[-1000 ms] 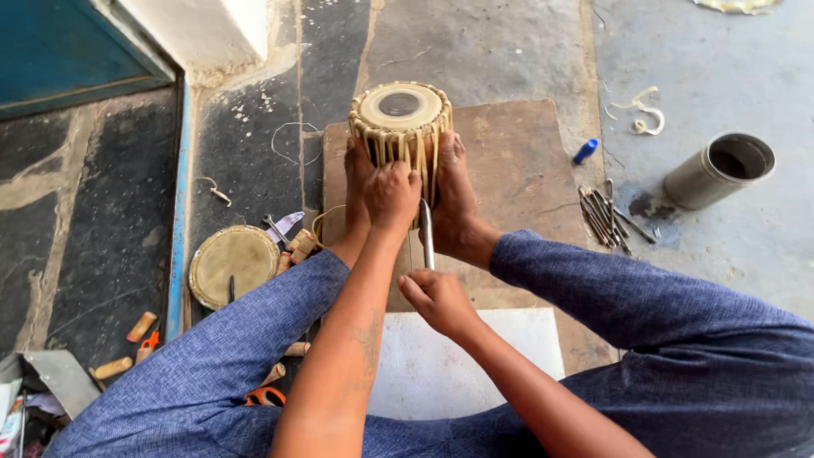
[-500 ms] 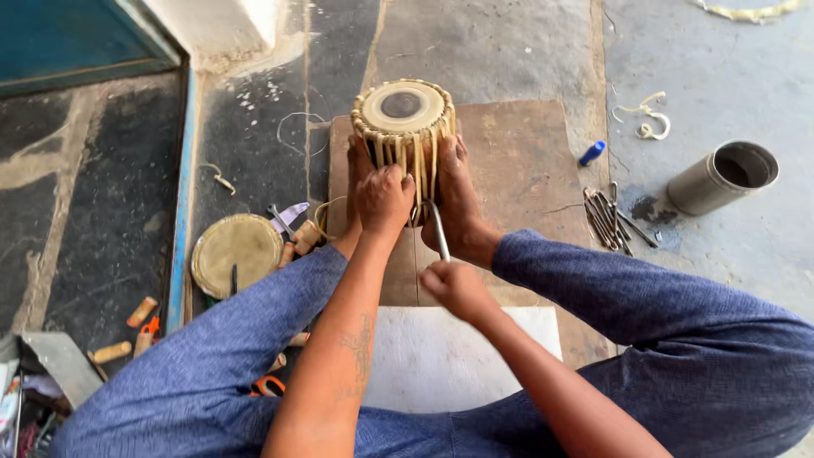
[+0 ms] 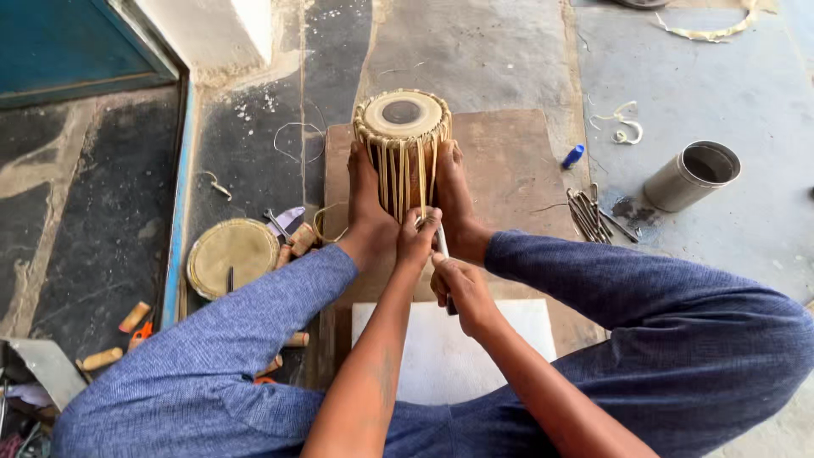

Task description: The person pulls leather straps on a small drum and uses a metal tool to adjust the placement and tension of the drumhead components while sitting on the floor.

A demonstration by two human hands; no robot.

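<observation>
Left hand [image 3: 417, 240] pinches the pale straps [image 3: 400, 174] on the near side of the small drum [image 3: 402, 144], fingers closed on the lacing low down. Just right of it and nearer, the right hand [image 3: 458, 287] is closed around a slim metal tool [image 3: 442, 246] whose tip points up toward the same straps. The drum stands upright on a brown board [image 3: 517, 161], clamped between the person's two bare feet [image 3: 366, 203], so it sits just beyond both hands, touching the left one. The work in hand looks like tightening or threading the lacing; I judge the next move calls for keeping the strap taut while the tool works under it. Far left on the floor lies a round drum skin [image 3: 233, 254] with wooden pegs [image 3: 301, 239] beside it; off to the right are a bundle of metal rods [image 3: 589, 212] and a tin can [image 3: 691, 175].
</observation>
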